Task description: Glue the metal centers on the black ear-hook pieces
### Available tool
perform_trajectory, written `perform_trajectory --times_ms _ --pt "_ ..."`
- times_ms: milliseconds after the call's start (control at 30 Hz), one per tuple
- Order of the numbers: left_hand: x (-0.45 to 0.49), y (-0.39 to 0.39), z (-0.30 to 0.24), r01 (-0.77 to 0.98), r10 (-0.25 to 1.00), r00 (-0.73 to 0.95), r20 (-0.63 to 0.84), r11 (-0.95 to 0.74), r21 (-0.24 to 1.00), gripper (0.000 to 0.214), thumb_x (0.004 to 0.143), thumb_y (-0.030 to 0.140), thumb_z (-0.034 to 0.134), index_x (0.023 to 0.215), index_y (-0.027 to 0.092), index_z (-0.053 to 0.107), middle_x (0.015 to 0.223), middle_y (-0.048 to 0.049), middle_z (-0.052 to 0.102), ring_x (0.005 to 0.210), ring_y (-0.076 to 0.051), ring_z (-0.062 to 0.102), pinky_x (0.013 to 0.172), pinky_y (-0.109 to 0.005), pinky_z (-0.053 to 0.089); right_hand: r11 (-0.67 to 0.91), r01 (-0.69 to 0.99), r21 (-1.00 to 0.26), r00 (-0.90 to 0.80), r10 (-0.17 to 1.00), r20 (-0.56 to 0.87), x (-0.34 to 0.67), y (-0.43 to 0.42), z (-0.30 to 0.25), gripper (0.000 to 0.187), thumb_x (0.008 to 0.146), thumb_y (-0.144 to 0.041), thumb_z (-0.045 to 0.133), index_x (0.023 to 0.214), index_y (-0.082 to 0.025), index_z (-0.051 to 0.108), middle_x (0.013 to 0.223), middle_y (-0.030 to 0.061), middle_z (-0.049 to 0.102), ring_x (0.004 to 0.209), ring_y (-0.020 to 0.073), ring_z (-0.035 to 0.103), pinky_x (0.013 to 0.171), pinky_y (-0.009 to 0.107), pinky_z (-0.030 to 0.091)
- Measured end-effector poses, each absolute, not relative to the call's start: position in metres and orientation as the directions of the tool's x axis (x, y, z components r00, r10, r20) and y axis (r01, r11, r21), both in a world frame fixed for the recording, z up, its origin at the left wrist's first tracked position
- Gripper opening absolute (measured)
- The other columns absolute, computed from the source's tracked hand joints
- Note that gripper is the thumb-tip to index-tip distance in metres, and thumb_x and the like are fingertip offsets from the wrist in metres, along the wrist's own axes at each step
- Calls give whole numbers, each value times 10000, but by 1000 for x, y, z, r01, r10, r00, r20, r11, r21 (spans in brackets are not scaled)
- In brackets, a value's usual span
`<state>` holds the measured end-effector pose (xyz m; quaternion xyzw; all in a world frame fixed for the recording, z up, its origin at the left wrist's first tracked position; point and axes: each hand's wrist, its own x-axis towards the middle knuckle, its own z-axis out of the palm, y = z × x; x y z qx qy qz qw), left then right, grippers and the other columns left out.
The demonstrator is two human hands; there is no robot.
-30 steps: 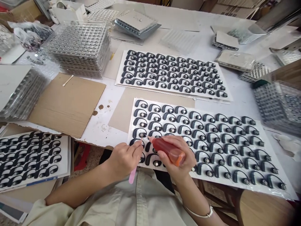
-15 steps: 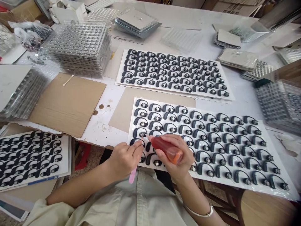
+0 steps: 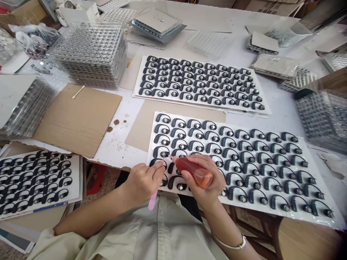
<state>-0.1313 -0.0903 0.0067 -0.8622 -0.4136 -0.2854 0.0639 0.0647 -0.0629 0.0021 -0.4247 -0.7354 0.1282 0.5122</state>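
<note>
1. Head view, L hand: fingers curled & pressed together, pinching a thin pink stick. Its fine tip sits at the metal disc of a black ear-hook piece, row 4, L end of the near white sheet.
2. Same view, R hand: fingers & thumb wrapped round a red squeeze bottle, orange end angled twd the sheet's near edge. Bottle is held over the sheet's lower L rows, just beside the stick. Squeeze pressure: can't tell.
3. Handling: a short pinch near the tip & both hands close together look right for work this small. Slow, steady contact w/ the disc seems best, so neighbouring pieces aren't bumped.
4. Around the near white sheet: far white sheet of same pieces just behind it; cardboard piece w/ cotton swab to its L; stacked clear trays beyond that.
</note>
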Motion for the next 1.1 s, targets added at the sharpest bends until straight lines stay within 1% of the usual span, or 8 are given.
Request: perform_trajectory --times_ms 267,400,500,667,900,1100 --pt "-132 -88 6 740 682 454 573 -647 183 183 848 -15 478 886 82 627 959 -109 734 537 -115 635 422 -258 418 628 471 -620 -125 743 657 65 -63 2 336 738 -203 728 1049 -214 601 844 49 675 754 202 633 636 372 551" --pt "-136 -87 3 733 705 435 560 -639 235 152 860 21 490 884 111 610 961 -81 737 508 -110 607 430 -265 398 613 473 -633 -123 757 642 66 -65 2 329 737 -206 727 1043 -214 606 853 50 676 756 204 631 645 377 549" --pt "-138 -85 3 725 726 418 547 -629 281 170 849 25 487 899 133 608 947 -51 740 478 -107 577 435 -261 398 598 475 -645 -125 772 623 66 -66 3 328 734 -204 728 1039 -211 608 857 55 678 768 207 626 649 379 545" --pt "-141 -81 4 698 728 391 563 -634 334 153 851 41 501 899 138 609 927 -44 743 466 -96 577 453 -225 428 609 480 -631 -130 761 635 66 -67 4 309 740 -192 722 1026 -202 608 847 52 676 773 200 627 649 367 545" --pt "-145 -77 2 625 735 377 564 -651 431 132 861 65 527 944 143 593 947 -39 742 634 -123 698 547 -191 527 627 477 -616 -140 746 651 65 -66 4 324 738 -189 722 1037 -208 597 855 51 674 763 201 632 643 370 549" --pt "-149 -73 -1 544 762 363 537 -641 541 133 867 72 554 964 154 592 921 -33 743 770 -168 728 697 -218 595 623 482 -616 -132 747 652 64 -67 5 314 747 -209 716 1039 -215 600 841 51 674 748 206 635 632 383 551"
